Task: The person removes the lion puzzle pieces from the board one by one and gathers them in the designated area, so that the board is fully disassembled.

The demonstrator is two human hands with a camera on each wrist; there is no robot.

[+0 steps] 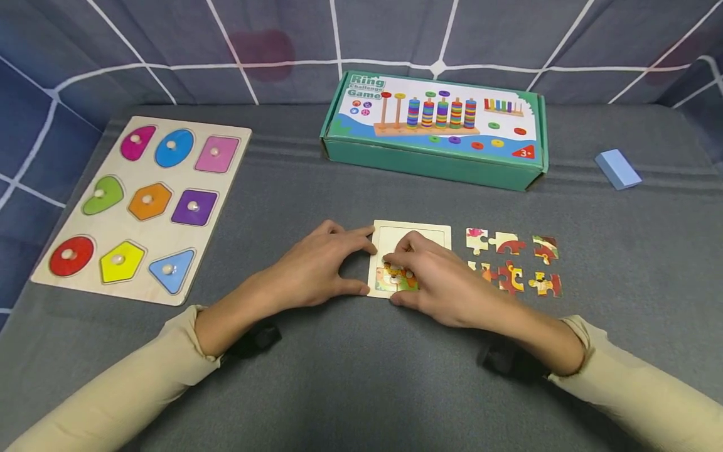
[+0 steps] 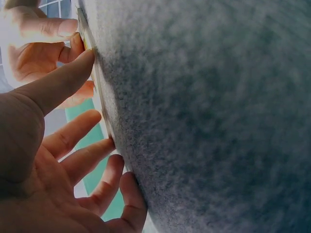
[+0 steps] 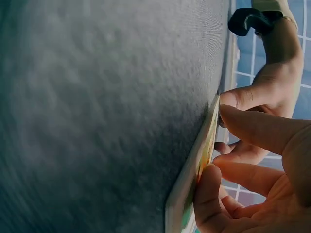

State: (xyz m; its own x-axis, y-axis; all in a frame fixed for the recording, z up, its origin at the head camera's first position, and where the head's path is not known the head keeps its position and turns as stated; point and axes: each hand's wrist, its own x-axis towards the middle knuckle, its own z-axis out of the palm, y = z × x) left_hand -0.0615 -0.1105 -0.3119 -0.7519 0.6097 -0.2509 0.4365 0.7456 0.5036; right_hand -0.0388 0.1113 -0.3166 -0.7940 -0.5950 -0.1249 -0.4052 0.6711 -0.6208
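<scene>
A pale square wooden puzzle tray (image 1: 410, 224) lies flat on the grey cloth, with colourful pieces (image 1: 386, 280) in its lower left part. My left hand (image 1: 316, 267) rests at the tray's left edge, fingers and thumb spread and touching the rim. Over the tray, my right hand (image 1: 437, 276) has bent fingertips on a puzzle piece (image 1: 397, 274), which it holds low against the tray. The hand hides much of that piece. In the right wrist view, the right thumb touches near the tray's edge (image 3: 182, 194). Several loose puzzle pieces (image 1: 511, 276) lie right of the tray.
To the left lies a wooden shape board (image 1: 130, 232) with knobbed coloured shapes. A green ring game box (image 1: 432, 164) stands behind the tray. Farther right is a small light blue block (image 1: 618, 169). A tile-patterned cloth (image 1: 390, 31) rises at the back.
</scene>
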